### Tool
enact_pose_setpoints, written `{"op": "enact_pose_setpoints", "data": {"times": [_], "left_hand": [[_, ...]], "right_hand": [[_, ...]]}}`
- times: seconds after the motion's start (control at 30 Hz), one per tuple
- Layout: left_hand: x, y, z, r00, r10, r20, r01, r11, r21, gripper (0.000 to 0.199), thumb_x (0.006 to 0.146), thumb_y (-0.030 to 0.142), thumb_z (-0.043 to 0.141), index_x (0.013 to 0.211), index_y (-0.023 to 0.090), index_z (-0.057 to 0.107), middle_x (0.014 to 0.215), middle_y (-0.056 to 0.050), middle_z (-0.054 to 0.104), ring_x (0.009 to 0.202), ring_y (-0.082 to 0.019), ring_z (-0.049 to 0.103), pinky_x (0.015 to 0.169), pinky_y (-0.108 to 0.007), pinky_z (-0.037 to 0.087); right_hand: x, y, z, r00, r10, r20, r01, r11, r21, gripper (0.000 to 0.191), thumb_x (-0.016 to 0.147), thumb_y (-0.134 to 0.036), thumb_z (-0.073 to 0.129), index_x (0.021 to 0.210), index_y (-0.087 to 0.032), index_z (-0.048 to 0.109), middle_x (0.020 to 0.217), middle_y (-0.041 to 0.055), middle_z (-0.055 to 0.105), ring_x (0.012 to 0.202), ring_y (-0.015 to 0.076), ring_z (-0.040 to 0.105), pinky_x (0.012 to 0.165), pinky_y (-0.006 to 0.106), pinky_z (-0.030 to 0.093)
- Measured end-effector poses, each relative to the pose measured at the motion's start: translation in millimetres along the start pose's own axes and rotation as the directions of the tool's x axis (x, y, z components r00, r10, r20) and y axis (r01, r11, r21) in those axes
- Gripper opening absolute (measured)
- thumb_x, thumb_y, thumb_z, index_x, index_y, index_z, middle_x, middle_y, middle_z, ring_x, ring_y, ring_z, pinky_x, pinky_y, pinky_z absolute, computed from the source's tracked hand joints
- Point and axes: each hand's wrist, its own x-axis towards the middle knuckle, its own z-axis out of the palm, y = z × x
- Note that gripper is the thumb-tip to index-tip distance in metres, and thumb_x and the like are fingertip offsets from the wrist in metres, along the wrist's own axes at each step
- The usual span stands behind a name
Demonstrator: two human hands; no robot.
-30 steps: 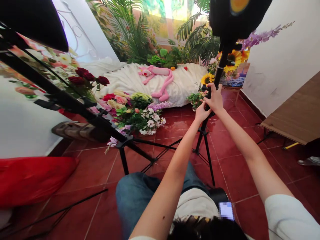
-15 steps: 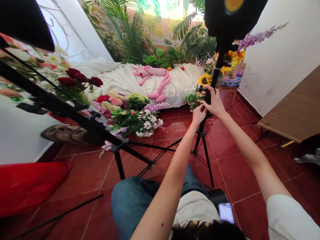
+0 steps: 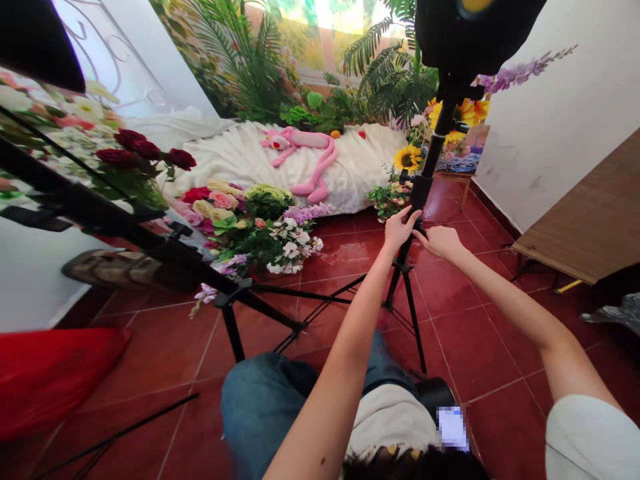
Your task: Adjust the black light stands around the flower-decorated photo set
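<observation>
A black light stand (image 3: 421, 191) rises in front of me on spread legs, with a dark lamp head (image 3: 477, 33) at its top. My left hand (image 3: 399, 229) is closed around the pole from the left, at the lower collar. On the other side, my right hand (image 3: 441, 241) is closed at the same collar, its thumb and curled fingers on a small dark knob (image 3: 419, 227) that they mostly hide. Higher up the pole, another clamp (image 3: 406, 177) is untouched.
A second black stand (image 3: 165, 247) slants across the left. Artificial flowers (image 3: 250, 220) stand beside it. Behind, a pink plush toy (image 3: 313, 150) lies on white cloth (image 3: 225, 150). A brown board (image 3: 585, 220) is at right, and a red cloth (image 3: 55, 373) at lower left.
My right hand has come down from the upper part of the pole to the lower collar. My left hand stays at nearly the same spot. The second stand appears slightly farther left.
</observation>
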Motion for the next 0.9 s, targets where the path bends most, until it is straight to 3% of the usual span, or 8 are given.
{"op": "enact_pose_setpoints", "data": {"times": [0.17, 0.3, 0.4, 0.5, 0.63, 0.77, 0.83, 0.9], "left_hand": [[3, -7, 1.9, 1.0, 0.001, -0.004, -0.001, 0.997, -0.075, 0.044, 0.087, 0.048, 0.068, 0.121, 0.021, 0.072, 0.122, -0.009, 0.074, 0.11, -0.024, 0.072, 0.099, -0.035, 0.056], [4, -9, 4.7, 1.0, -0.011, 0.002, 0.011, 0.992, -0.128, 0.044, 0.086, 0.048, 0.069, 0.121, 0.021, 0.072, 0.121, -0.008, 0.075, 0.11, -0.024, 0.072, 0.1, -0.036, 0.056], [3, -7, 5.9, 1.0, -0.011, -0.003, 0.01, 0.984, -0.179, 0.047, 0.086, 0.049, 0.068, 0.121, 0.019, 0.072, 0.121, -0.01, 0.074, 0.112, -0.024, 0.072, 0.101, -0.035, 0.055], [1, -6, 5.5, 1.0, -0.014, -0.005, 0.013, 0.983, -0.181, 0.047, 0.085, 0.05, 0.069, 0.12, 0.019, 0.072, 0.12, -0.01, 0.075, 0.113, -0.024, 0.071, 0.102, -0.035, 0.055], [0, -4, 4.7, 1.0, -0.015, -0.012, 0.013, 0.983, -0.181, 0.047, 0.083, 0.052, 0.07, 0.118, 0.02, 0.073, 0.118, -0.008, 0.076, 0.113, -0.024, 0.071, 0.101, -0.035, 0.055], [2, -6, 6.0, 1.0, -0.003, 0.009, 0.005, 0.972, -0.234, 0.048, 0.082, 0.054, 0.07, 0.116, 0.021, 0.074, 0.118, -0.009, 0.076, 0.114, -0.024, 0.07, 0.101, -0.036, 0.055], [4, -8, 7.3, 1.0, 0.006, 0.029, 0.002, 0.963, -0.27, 0.049, 0.082, 0.055, 0.07, 0.116, 0.02, 0.073, 0.118, -0.009, 0.076, 0.116, -0.025, 0.07, 0.102, -0.037, 0.055], [6, -10, 8.4, 0.998, 0.023, 0.05, -0.007, 0.954, -0.299, 0.049, 0.082, 0.055, 0.069, 0.116, 0.02, 0.073, 0.118, -0.009, 0.076, 0.119, -0.025, 0.068, 0.104, -0.039, 0.054]], "right_hand": [[11, 5, 24, 0.996, 0.07, 0.052, -0.087, 0.841, 0.535, 0.061, 0.102, -0.056, 0.03, 0.066, -0.018, 0.061, 0.073, 0.0096, 0.069, 0.074, 0.0209, 0.066, 0.071, 0.028, 0.044], [18, -5, 49, 0.993, -0.001, 0.121, -0.116, 0.261, 0.958, 0.064, 0.099, -0.065, 0.021, 0.05, -0.025, 0.03, 0.041, -0.0038, 0.029, 0.04, 0.0109, 0.027, 0.043, 0.024, 0.028], [20, -26, 63, 0.994, -0.091, 0.068, -0.086, -0.206, 0.975, 0.061, 0.097, -0.066, 0.012, 0.051, -0.027, 0.019, 0.041, -0.0066, 0.014, 0.038, 0.01, 0.014, 0.036, 0.022, 0.02], [20, -41, 70, 0.999, -0.01, -0.032, 0.025, -0.403, 0.915, 0.059, 0.095, -0.066, 0.011, 0.052, -0.027, 0.015, 0.042, -0.0072, 0.011, 0.037, 0.0097, 0.013, 0.035, 0.022, 0.02], [18, -29, 69, 0.999, 0.032, 0.042, -0.035, -0.175, 0.984, 0.059, 0.094, -0.069, 0.018, 0.053, -0.027, 0.022, 0.041, -0.0074, 0.016, 0.038, 0.0097, 0.016, 0.037, 0.023, 0.021], [9, 1, 43, 0.958, 0.242, -0.155, 0.019, 0.486, 0.874, 0.046, 0.088, -0.058, 0.052, 0.062, -0.023, 0.039, 0.051, -0.0043, 0.04, 0.051, 0.0111, 0.039, 0.052, 0.023, 0.033], [3, 7, 22, 0.947, 0.194, -0.256, 0.007, 0.784, 0.621, 0.034, 0.088, -0.049, 0.056, 0.07, -0.02, 0.051, 0.063, 0.0001, 0.056, 0.063, 0.014, 0.052, 0.062, 0.025, 0.038], [-2, 3, 1, 0.97, 0.098, -0.222, -0.019, 0.942, 0.336, 0.03, 0.09, -0.044, 0.051, 0.081, -0.017, 0.061, 0.076, 0.0066, 0.067, 0.075, 0.0195, 0.062, 0.069, 0.028, 0.043]]}}
